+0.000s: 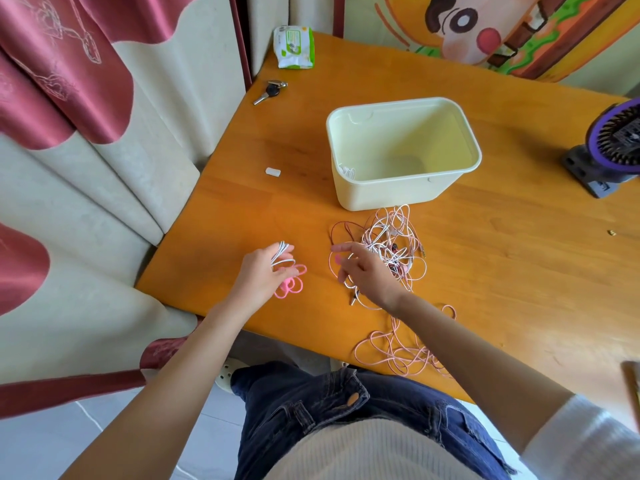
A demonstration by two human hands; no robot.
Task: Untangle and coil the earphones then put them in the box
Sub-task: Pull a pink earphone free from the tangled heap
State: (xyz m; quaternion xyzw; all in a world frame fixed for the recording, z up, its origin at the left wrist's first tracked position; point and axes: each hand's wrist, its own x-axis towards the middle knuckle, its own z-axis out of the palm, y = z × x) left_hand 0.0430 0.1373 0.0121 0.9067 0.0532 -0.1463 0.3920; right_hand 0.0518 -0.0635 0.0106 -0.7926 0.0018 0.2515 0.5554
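Observation:
My left hand (264,271) holds a small coil of white earphone cable (282,256) just above the wooden table (485,258). Several pink hair ties (292,285) lie under and beside that hand. My right hand (363,271) hovers with loosely spread fingers over the left side of a tangled heap of white, pink and dark red earphones (391,244). A pale yellow box (403,150) stands open behind the heap, with a bit of white cable (348,173) in its near left corner. Another loose pink cable (398,351) lies at the table's near edge.
A pack of wipes (294,46) and keys (270,91) lie at the far left corner. A small white piece (273,172) sits left of the box. A purple fan (613,147) stands at the right. Curtains hang left of the table.

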